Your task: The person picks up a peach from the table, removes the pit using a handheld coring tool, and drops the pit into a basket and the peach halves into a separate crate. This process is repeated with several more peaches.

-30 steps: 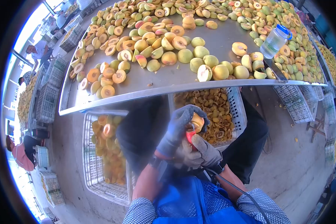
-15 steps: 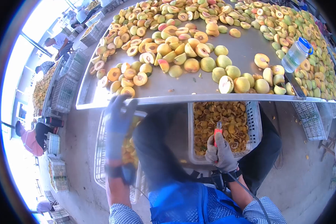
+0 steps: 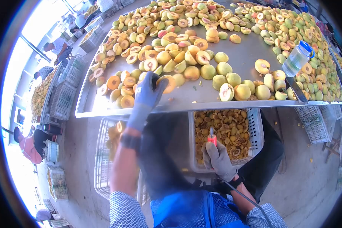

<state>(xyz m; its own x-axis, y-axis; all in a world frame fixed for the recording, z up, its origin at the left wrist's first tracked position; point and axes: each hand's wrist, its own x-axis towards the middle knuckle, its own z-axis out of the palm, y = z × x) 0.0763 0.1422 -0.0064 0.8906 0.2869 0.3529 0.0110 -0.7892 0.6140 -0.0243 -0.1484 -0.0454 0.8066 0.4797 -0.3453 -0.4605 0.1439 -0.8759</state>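
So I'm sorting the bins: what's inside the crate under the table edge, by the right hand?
The white crate holds brownish peach pits and scraps. The right hand, holding a red-handled tool, covers its near corner.

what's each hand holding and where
Right hand grips a small red-handled pitting tool by its handle. Left hand reaches onto a halved peach; grip unclear.

The left hand wears a blue-grey knit glove and a dark wristband; the right hand wears a grey glove with a black strap and thin cable. Checked blue-white sleeves, bright blue apron, dark trousers.
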